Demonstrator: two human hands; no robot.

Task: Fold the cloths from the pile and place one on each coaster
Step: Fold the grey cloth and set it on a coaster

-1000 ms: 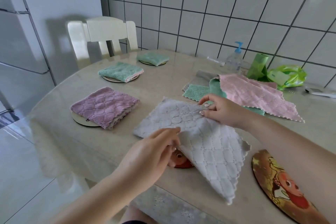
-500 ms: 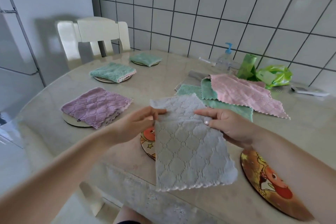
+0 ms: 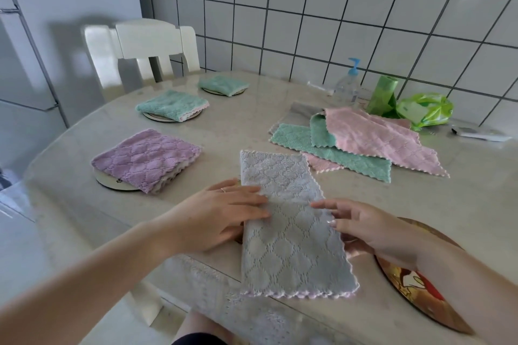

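Our soft grey quilted cloth (image 3: 288, 221) lies flat in a long strip at the near edge of the pale stone table (image 3: 420, 204). Our left hand (image 3: 221, 216) and right hand (image 3: 361, 225) rest open on its two sides, gripping nothing. We should press the middle, then bring the far end over to the near end, edges matching. White tiles (image 3: 308, 22) cover the wall, and a white wooden chair (image 3: 145, 47) stands behind.
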